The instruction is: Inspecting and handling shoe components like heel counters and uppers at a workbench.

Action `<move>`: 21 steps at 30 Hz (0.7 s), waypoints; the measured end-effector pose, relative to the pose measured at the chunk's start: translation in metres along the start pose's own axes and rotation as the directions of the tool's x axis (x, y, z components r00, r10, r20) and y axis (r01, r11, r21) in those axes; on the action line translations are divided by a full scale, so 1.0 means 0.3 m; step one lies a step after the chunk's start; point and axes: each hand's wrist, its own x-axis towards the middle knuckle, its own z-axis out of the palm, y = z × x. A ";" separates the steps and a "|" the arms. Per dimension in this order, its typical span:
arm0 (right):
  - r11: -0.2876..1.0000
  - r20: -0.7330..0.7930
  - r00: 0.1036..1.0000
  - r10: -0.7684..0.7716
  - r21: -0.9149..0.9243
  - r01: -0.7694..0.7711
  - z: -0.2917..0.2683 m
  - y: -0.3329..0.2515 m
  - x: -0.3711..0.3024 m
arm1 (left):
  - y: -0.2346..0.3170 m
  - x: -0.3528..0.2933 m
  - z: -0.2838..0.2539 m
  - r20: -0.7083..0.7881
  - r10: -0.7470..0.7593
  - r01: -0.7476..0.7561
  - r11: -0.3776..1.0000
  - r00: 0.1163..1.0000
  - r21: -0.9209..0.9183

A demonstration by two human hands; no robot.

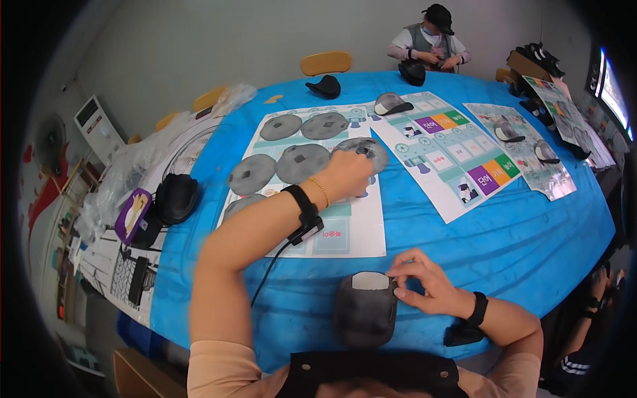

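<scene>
My left hand (352, 174) reaches over a printed sheet (368, 232), fingers curled down onto a round grey felt-like piece (376, 151). Whatever lies under its fingertips, by a dark patch, is too small to make out. More grey rounds (302, 164) with dark squares lie beside it. Close to my body rests a dark grey, cap-like piece (363, 318) with a white panel at its far end. My right hand (428, 284) pinches this piece's right edge between thumb and index finger, the other fingers raised.
A second printed sheet (438, 166) lies to the right, with a grey cap (390, 104) on its far end. Black rounded items (176, 199) stand at the left. Across the blue-covered table (298, 298) sits a person (431, 43) with both hands together. Another person's arm (587, 312) shows at right.
</scene>
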 end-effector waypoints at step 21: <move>0.765 -0.369 0.776 0.511 0.608 -0.214 -0.139 0.069 0.204 | 0.079 -0.110 -0.308 -0.338 -0.524 -0.070 0.465 0.782 -0.882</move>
